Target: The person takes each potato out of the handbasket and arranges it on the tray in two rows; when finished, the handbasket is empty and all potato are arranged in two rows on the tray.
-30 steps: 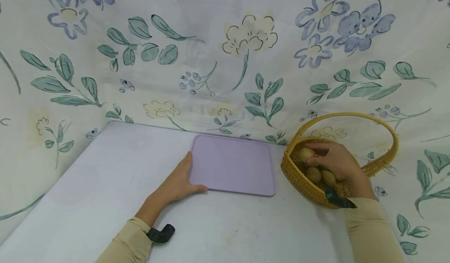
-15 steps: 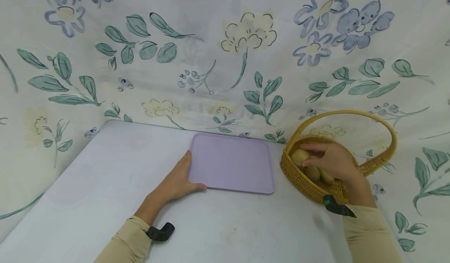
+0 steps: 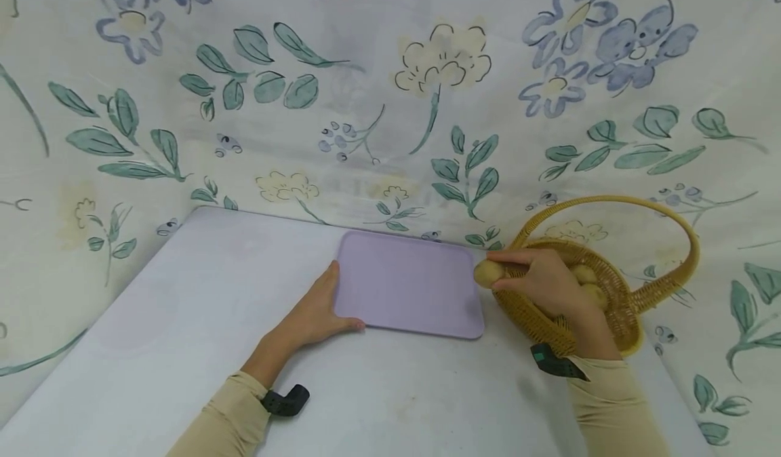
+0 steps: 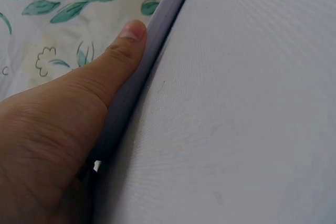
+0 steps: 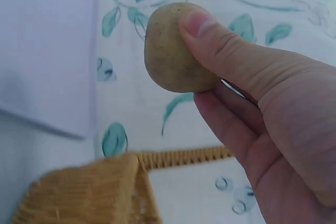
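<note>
My right hand [image 3: 549, 286] pinches a brownish-yellow potato [image 3: 487, 274] between thumb and fingertips. In the head view the potato overlaps the gap between the basket's left rim and the tray's right edge. The wicker basket [image 3: 527, 318], under the right hand, has more potatoes [image 3: 584, 274] inside, partly hidden by that hand. My left hand [image 3: 308, 314] rests against the near left corner of a lilac rectangular tray [image 3: 409, 284], thumb along the front edge and fingers at the left side. In the left wrist view, the thumb [image 4: 123, 51] lies straight along the tray's rim.
A white table [image 3: 244, 260] carries the tray and basket. Behind it hangs a floral cloth [image 3: 366, 104]. The basket's tall arched handle [image 3: 689, 247] rises at the right. Each wrist wears a black band.
The right hand has lifted the potato out of the basket and moved it left toward the tray. The left hand and tray keep their places, while the head view shifts slightly.
</note>
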Tool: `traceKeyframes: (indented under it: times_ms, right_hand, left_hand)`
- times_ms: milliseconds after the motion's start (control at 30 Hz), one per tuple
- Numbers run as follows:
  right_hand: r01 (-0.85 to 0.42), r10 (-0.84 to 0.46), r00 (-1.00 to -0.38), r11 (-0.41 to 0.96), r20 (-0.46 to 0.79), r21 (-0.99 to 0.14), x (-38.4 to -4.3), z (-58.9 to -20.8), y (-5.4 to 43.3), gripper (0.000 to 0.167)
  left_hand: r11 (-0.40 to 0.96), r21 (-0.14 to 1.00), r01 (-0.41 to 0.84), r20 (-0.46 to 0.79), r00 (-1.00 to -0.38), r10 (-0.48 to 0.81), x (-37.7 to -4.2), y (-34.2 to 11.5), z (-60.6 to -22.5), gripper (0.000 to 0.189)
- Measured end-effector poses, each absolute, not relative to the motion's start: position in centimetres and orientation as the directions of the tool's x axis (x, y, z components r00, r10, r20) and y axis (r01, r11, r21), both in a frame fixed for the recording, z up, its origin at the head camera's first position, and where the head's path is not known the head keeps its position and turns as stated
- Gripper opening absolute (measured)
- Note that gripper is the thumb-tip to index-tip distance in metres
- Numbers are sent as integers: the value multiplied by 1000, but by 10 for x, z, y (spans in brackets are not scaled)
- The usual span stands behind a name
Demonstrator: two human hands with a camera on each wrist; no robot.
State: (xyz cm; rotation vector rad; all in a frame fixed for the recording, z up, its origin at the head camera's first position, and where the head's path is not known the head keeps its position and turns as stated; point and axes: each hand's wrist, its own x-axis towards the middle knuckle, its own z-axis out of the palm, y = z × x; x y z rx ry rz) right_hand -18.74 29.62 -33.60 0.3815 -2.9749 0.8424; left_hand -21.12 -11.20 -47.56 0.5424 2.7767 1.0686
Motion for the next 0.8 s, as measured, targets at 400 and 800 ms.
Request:
traceKeyframes:
  times_ms: [400,800]
  right_hand:
    - [-346,-327,-932,669,157,-658,-205,-353,249,53]
    - [-396,-355,-912,641,204,-657,-224,-371,209,54]
  left_hand:
    - [697,662,275,5,-932,362,-211,-111,-479,146]
    - [713,645,273,-4,-933,361,-208,-111,-474,144]
